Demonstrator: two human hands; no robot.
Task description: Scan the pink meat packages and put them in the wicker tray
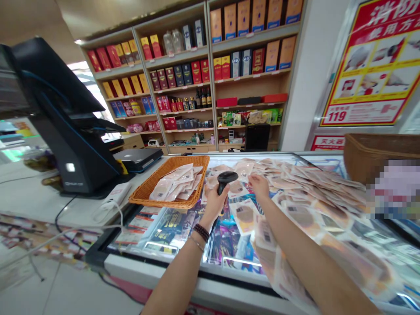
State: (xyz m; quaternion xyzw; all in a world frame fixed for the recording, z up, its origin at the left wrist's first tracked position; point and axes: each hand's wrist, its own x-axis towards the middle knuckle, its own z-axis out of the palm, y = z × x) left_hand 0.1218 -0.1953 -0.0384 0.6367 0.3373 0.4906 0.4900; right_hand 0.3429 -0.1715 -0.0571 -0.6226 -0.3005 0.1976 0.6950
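Observation:
My left hand [215,203] is wrapped around the handle of a black barcode scanner [227,176], its head pointing to the right. A dark bead bracelet is on that wrist. My right hand [260,186] has its fingers closed at the edge of a clear flat food packet [244,168], just right of the scanner. More flat packets [245,215] with printed labels lie on the glass top between and below my hands. To the left, a wicker basket [138,200] holds several such packets.
A large pile of packets [315,183] spreads over the glass-topped freezer [154,262] on the right. A brown basket [377,151] stands at the far right. On the left counter are a black checkout terminal [78,144] and cables. Stocked shelves [183,57] line the back.

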